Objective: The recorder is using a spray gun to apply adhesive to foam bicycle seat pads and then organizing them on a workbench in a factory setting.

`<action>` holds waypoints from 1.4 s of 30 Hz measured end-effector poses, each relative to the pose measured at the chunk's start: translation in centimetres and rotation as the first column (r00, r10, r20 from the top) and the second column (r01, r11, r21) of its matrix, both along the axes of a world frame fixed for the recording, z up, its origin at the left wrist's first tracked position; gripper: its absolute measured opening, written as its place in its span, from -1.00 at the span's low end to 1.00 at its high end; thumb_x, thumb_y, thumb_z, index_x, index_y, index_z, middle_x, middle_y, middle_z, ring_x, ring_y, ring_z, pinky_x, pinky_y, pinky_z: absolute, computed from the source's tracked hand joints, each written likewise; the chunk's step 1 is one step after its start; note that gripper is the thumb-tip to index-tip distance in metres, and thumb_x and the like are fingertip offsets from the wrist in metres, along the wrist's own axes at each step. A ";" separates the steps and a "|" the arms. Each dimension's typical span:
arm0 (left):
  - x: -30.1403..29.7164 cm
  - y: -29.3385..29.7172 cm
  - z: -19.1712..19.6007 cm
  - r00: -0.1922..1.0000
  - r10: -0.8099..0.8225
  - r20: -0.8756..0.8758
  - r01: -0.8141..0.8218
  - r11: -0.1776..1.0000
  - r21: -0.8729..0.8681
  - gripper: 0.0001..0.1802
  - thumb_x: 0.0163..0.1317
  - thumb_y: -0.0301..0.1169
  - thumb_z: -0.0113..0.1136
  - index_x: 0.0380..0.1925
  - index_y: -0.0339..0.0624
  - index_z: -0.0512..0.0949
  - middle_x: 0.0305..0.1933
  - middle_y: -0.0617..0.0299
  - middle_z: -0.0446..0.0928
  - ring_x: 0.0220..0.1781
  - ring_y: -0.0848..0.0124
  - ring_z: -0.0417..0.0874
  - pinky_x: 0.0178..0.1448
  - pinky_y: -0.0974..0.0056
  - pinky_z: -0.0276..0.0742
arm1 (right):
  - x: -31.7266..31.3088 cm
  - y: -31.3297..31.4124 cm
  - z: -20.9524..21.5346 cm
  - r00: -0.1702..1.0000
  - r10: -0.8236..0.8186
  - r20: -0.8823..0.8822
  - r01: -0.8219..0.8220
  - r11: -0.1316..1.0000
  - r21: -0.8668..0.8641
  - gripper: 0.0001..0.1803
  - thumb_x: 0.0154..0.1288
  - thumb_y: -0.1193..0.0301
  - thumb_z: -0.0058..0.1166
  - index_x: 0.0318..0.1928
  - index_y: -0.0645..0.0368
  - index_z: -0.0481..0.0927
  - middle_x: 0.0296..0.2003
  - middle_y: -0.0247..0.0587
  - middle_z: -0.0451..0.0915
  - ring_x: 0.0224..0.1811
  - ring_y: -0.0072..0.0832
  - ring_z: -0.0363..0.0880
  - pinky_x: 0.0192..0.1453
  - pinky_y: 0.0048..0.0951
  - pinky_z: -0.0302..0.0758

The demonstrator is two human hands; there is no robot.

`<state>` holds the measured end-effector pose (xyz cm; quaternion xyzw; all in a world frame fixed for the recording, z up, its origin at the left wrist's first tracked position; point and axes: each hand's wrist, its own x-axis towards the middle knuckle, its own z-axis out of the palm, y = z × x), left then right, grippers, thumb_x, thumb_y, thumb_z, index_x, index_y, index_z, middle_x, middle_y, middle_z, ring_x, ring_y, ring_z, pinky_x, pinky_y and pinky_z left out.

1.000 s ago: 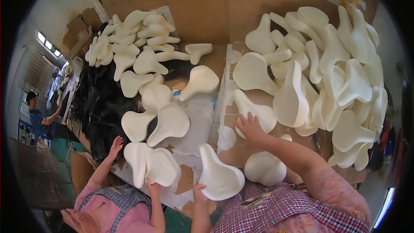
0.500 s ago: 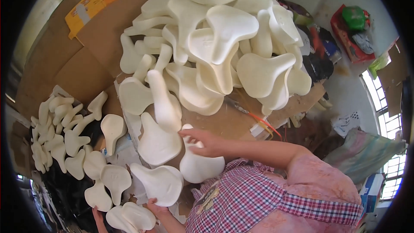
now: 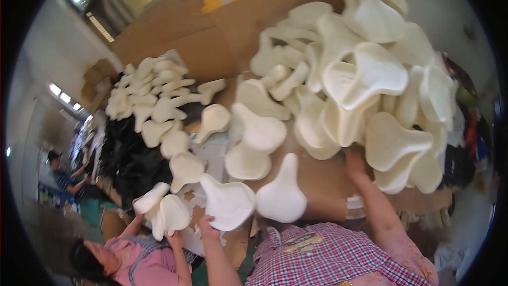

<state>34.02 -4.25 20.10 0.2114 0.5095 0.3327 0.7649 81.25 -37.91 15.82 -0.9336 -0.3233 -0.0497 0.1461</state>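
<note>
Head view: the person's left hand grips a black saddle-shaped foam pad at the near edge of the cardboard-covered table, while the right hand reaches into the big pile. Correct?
Not quite. In the head view the foam pad in the left hand is cream-white, not black. The rest holds: it lies at the near edge of the cardboard-covered table, and the right hand reaches into the big pile.

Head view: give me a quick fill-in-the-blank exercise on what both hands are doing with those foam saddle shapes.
1. The left hand grips the edge of a ____ foam saddle pad.
2. The right hand reaches into the big ____ of pads.
3. The pads lie on brown ____ sheets.
4. A co-worker at the lower left holds ____ pads.

Missing words: white; pile; cardboard; two
</note>
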 end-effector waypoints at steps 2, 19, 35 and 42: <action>2.5 -4.2 3.3 0.993 0.092 -0.067 -0.089 0.995 0.047 -0.37 -0.25 -0.55 0.00 0.00 -0.48 0.41 0.05 -0.09 0.50 0.12 -0.05 0.50 0.31 -0.03 0.40 | -0.1 0.6 5.2 0.954 -0.019 -0.300 -0.017 0.993 -0.118 -0.40 -0.03 0.52 0.13 0.11 0.08 0.34 0.00 0.12 0.43 0.08 0.08 0.43 0.09 -0.01 0.47; 2.7 -5.0 4.5 0.972 0.233 0.032 -0.235 0.970 0.068 -0.27 -0.23 -0.56 -0.06 0.13 -0.48 0.33 0.16 -0.12 0.43 0.20 -0.06 0.45 0.35 -0.07 0.35 | 0.5 -3.8 15.8 -0.031 0.356 -0.934 -0.159 0.921 0.356 -0.20 -0.14 0.57 0.22 0.24 0.18 0.30 -0.39 -0.26 0.57 -0.36 -0.54 0.54 -0.30 -0.44 0.49; 4.6 -1.1 7.5 0.992 0.120 -0.034 -0.114 0.984 0.134 -0.39 0.12 -0.46 0.00 0.24 -0.34 0.25 0.22 -0.04 0.40 0.24 0.04 0.44 0.29 -0.10 0.40 | -5.1 -1.6 8.5 0.510 0.444 -0.737 -0.345 0.890 0.298 -0.49 -0.03 0.49 0.13 0.05 0.14 0.51 -0.15 0.15 0.60 -0.07 -0.02 0.59 0.00 -0.19 0.50; 10.6 6.9 9.9 0.987 -0.114 0.116 0.045 0.877 0.478 -0.23 -0.07 -0.70 -0.06 0.29 -0.28 0.22 0.23 -0.02 0.39 0.27 0.08 0.42 0.36 0.04 0.35 | -9.8 -0.6 21.9 0.339 0.622 -0.706 -0.244 0.783 0.573 -0.28 0.15 0.47 0.21 0.33 0.04 0.24 -0.03 -0.16 0.57 0.01 -0.36 0.55 0.06 -0.35 0.47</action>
